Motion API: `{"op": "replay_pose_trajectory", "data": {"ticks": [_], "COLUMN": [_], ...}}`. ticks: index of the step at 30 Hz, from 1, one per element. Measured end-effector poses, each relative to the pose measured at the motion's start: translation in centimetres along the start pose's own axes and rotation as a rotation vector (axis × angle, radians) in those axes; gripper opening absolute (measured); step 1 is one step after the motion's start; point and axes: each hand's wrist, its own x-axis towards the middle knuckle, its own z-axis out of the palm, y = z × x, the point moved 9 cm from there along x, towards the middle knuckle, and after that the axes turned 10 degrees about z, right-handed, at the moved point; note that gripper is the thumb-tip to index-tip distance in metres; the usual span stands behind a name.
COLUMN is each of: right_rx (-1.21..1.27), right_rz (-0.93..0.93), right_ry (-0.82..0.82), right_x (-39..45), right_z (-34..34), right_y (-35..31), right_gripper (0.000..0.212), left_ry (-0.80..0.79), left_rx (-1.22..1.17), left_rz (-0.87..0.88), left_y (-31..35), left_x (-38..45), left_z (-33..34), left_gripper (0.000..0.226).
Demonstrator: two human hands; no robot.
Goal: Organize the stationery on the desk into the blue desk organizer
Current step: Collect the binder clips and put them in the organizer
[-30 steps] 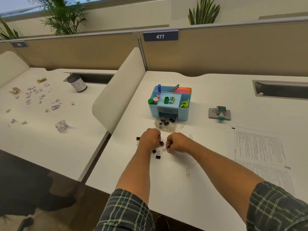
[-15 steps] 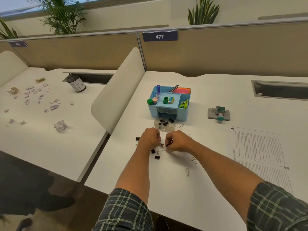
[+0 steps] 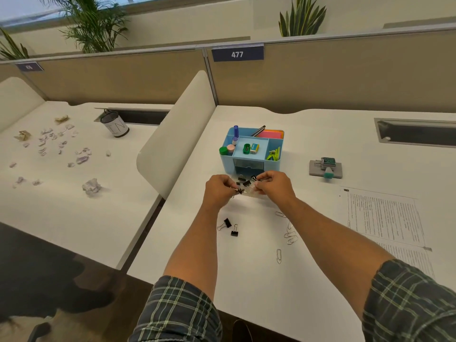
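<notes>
The blue desk organizer (image 3: pixel 251 160) stands mid-desk holding pens, sticky notes, an eraser and a sharpener. Its small clear drawer (image 3: pixel 249 192) is pulled out in front, with black binder clips inside. My left hand (image 3: pixel 219 190) pinches a black binder clip (image 3: pixel 238 191) over the drawer's near edge. My right hand (image 3: pixel 276 185) pinches a small clip (image 3: pixel 257 179) above the drawer. Two black binder clips (image 3: pixel 230 227) lie on the desk near my left forearm. Several silver paper clips (image 3: pixel 290 234) lie by my right forearm.
A grey and teal hole punch (image 3: pixel 325 166) sits right of the organizer. Printed sheets (image 3: pixel 387 218) lie at the right. A white divider panel (image 3: pixel 177 134) borders the desk's left side. The neighbouring desk carries a cup (image 3: pixel 116 125) and crumpled paper scraps (image 3: pixel 91 186).
Both hands lifted from the loose clips on the desk and moved forward to the clear drawer, each carrying a clip. Two binder clips stayed behind on the desk.
</notes>
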Motion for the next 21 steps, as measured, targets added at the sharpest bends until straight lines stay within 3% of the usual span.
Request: {"op": "replay_pose_trajectory", "data": {"ticks": [7,13,21], "right_rx": [0.02,-0.012,-0.096], "right_rz": [-0.063,-0.131,-0.14], "right_ry": [-0.053,-0.092,-0.126], "right_x": [0.0,-0.9,-1.3], "right_z": [0.0,-0.1,0.7], "right_y": [0.4,0.3,1.2], "right_gripper": [0.046,0.03,0.031], "left_ry": [0.079,0.117,0.149], "left_rx": [-0.07,-0.104,-0.129], "left_rz": [0.007,-0.011,-0.037], "left_y": [0.9,0.8,0.9], "left_x": [1.2,1.8,2.2], "left_z": [0.0,1.2,1.6], "left_gripper": [0.01,0.01,0.019]}}
